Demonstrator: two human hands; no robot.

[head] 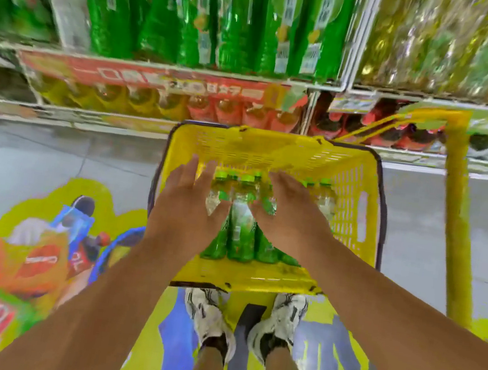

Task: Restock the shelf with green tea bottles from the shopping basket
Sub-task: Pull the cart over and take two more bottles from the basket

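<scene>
1. Shop aisle: grey floor with a bright printed floor graphic [41, 251], wire shelf [171, 67] ahead, view blurred.
2. Green tea bottles [241, 231] lie side by side on the floor of the yellow shopping basket [355, 199], caps toward its far wall, bases toward the near rim.
3. Left hand [185, 205] and right hand [290, 215] hover over the bottles, fingers straight, palms down, holding nothing; whether the fingertips touch, I cannot tell.
4. Handling, judged: full plastic bottles, moderately heavy, stiff but squeezable, film labels slick. Best held round the mid-body or at the neck under the cap.
5. Basket sits just before the person's sneakers [210, 317], its yellow pull handle [453, 212] upright at the right.
6. Upper shelf tier holds green-wrapped bottle packs [227, 18]; lower tier, orange and red drinks [224, 109].
</scene>
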